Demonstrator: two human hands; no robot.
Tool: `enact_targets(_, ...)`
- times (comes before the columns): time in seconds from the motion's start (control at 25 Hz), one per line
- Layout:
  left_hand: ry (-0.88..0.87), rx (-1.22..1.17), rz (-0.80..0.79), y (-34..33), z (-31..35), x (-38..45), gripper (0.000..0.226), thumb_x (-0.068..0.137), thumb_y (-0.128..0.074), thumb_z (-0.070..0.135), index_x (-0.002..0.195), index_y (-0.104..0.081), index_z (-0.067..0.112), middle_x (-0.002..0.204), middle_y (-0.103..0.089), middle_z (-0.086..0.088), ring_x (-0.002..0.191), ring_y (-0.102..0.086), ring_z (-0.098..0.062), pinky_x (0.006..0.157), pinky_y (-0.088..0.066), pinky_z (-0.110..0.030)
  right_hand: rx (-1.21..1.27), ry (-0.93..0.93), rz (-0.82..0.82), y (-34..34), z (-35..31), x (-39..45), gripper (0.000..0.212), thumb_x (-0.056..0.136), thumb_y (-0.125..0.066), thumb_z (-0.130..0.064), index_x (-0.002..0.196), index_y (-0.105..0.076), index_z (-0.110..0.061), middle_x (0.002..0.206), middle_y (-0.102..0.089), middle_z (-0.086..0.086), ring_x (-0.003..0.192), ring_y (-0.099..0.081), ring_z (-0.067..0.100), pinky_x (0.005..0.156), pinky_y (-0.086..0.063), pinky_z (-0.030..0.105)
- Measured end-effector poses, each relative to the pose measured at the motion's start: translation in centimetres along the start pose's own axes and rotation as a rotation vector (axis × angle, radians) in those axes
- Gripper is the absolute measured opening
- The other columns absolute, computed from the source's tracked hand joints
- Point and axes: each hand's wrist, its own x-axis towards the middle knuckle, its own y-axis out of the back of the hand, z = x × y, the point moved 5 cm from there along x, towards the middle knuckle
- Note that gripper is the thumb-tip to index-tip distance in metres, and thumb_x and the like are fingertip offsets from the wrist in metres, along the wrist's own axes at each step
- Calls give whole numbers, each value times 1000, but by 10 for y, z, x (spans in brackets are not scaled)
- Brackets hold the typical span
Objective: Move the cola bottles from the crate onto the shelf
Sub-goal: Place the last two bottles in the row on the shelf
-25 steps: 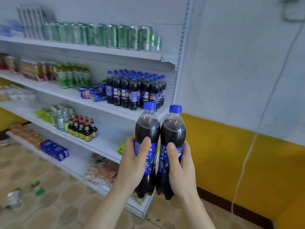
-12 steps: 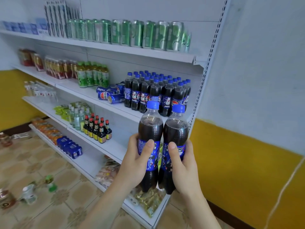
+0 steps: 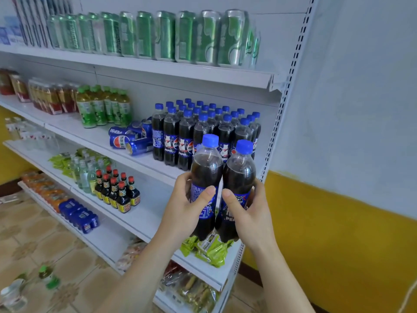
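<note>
Shelving unit point(image 3: 158, 71): white metal, several tiers, with a perforated upright point(image 3: 291, 71) at its right end.
Top tier: row of green cans point(image 3: 164, 36).
Second tier: green-labelled bottles point(image 3: 103, 107), red-labelled bottles point(image 3: 52, 98), blue cans point(image 3: 133, 137) lying on their sides.
Third tier: small dark bottles with red caps point(image 3: 117, 190), clear bottles point(image 3: 83, 172).
Lower tiers: blue packs point(image 3: 79, 214), green foil packets point(image 3: 209, 249), wrapped snacks point(image 3: 191, 288).
Wall point(image 3: 361, 86): pale grey-white above, yellow band point(image 3: 338, 233) below, dark skirting at the foot.
Floor point(image 3: 45, 249): beige patterned tiles, a few loose bottles lying at the lower left.
Light: soft, even.
</note>
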Motion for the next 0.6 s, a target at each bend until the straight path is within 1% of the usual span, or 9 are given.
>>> enact_targets(0.04, 3, 14, -13, -1, -3, 11, 42, 82, -73, 49, 117, -51, 45, 119, -67, 20, 111, -63, 3, 95, -50, -26, -18, -15, 13, -1, 6, 8, 55, 87, -77, -43, 133, -49, -32, 110, -69, -27, 104, -67, 0, 89, -58, 44)
enact_targets(0.08, 4, 34, -23, -3, -6, 24, 40, 83, -74, 46, 116, -50, 46, 120, -67, 20, 111, -63, 3, 96, -50, -27, -41, -28, 30, -2, 13, 19, 53, 85, -78, -47, 130, -51, -35, 109, -68, -27, 103, -68, 1, 88, -59, 46)
enact_targets(0.2, -23, 108, -38, -3, -15, 62, 42, 86, -72, 44, 120, -47, 43, 123, -64, 22, 114, -60, 4, 96, -49, -26, -99, -57, 75, -8, 26, 50, 47, 82, -77, -54, 121, -55, -40, 108, -69, -26, 102, -66, -1, 90, -58, 45)
enact_targets(0.32, -65, 151, -65, -1, -24, 98, 46, 89, -69, 44, 128, -47, 36, 119, -63, 25, 109, -57, 13, 91, -47, -22, -151, -64, 124, -20, 32, 75, 49, 83, -78, -50, 125, -56, -34, 110, -70, -22, 102, -64, -8, 92, -56, 34)
enact_targets(0.4, -72, 161, -100, 0, -36, 123, 46, 90, -68, 45, 130, -48, 38, 117, -63, 26, 106, -56, 18, 87, -44, -16, -178, -75, 162, -29, 38, 91, 51, 84, -78, -47, 128, -55, -31, 111, -69, -22, 100, -62, -13, 85, -54, 21)
enact_targets(0.44, -80, 176, -105, 1, -40, 133, 45, 89, -69, 47, 129, -49, 40, 118, -62, 24, 107, -56, 15, 89, -44, -16, -188, -83, 177, -32, 40, 96, 51, 84, -78, -45, 128, -55, -31, 110, -69, -23, 98, -61, -15, 80, -52, 15)
enact_targets(0.52, -107, 210, -126, 2, -48, 156, 44, 86, -70, 52, 125, -53, 42, 121, -61, 21, 112, -57, 6, 93, -46, -21, -216, -105, 233, -39, 47, 109, 50, 84, -78, -44, 126, -54, -32, 108, -68, -24, 95, -59, -19, 72, -48, 9)
enact_targets(0.56, -112, 220, -139, 3, -51, 167, 43, 85, -71, 52, 124, -54, 43, 121, -60, 22, 112, -56, 6, 92, -45, -20, -225, -116, 257, -42, 49, 114, 50, 84, -79, -43, 126, -53, -33, 108, -67, -25, 95, -59, -21, 71, -47, 9)
enact_targets(0.6, -116, 224, -158, 3, -53, 175, 41, 85, -72, 51, 122, -54, 44, 119, -59, 25, 109, -55, 9, 89, -43, -15, -231, -125, 273, -46, 50, 118, 51, 84, -79, -43, 127, -52, -34, 109, -66, -25, 95, -58, -21, 71, -47, 7)
